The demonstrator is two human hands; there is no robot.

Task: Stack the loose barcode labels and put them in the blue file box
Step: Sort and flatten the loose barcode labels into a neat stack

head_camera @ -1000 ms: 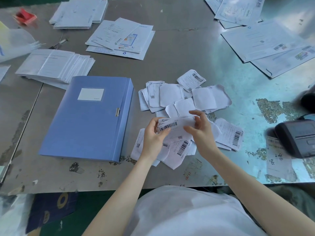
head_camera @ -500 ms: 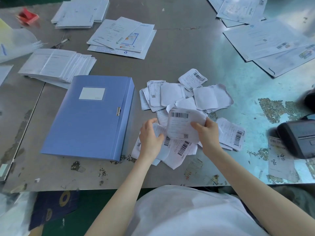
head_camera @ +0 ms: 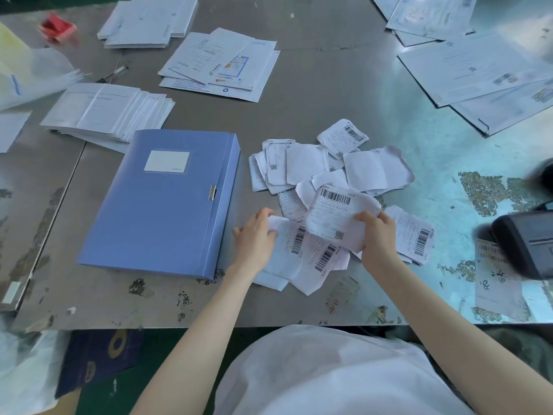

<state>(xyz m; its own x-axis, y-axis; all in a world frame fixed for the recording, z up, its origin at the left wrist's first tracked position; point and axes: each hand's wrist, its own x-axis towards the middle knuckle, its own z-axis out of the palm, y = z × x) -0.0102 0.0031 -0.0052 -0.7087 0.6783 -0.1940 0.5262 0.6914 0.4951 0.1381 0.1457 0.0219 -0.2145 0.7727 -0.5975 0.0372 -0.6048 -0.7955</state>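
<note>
We find the loose barcode labels point(head_camera: 317, 169) lying in an overlapping heap on the tabletop point(head_camera: 314, 100), some print up, some blank side up, several curled at the edges. The blue file box point(head_camera: 167, 202) lies flat and appears closed at the heap's 9 o'clock, just beside it, with its clasp point(head_camera: 212, 193) on the side facing the labels. The right hand point(head_camera: 378, 238) pinches a printed label point(head_camera: 335, 214) by its 3 o'clock edge, held above the near part of the heap. The left hand point(head_camera: 254, 235) has its fingers curled round the corner of a second label point(head_camera: 278, 223) at the heap's 7 o'clock. In our judgement the step in hand is gathering: no squared stack is seen. We recommend laying each label onto the held one print up, barcodes the same way and edges matched. Curls should be pressed flat with the thumb before the next label is added. Work should run from the 6 o'clock rim toward 12 o'clock, so nothing gets buried. Risk noted: thin creased paper held by one corner is likely to fan out and slip.
</note>
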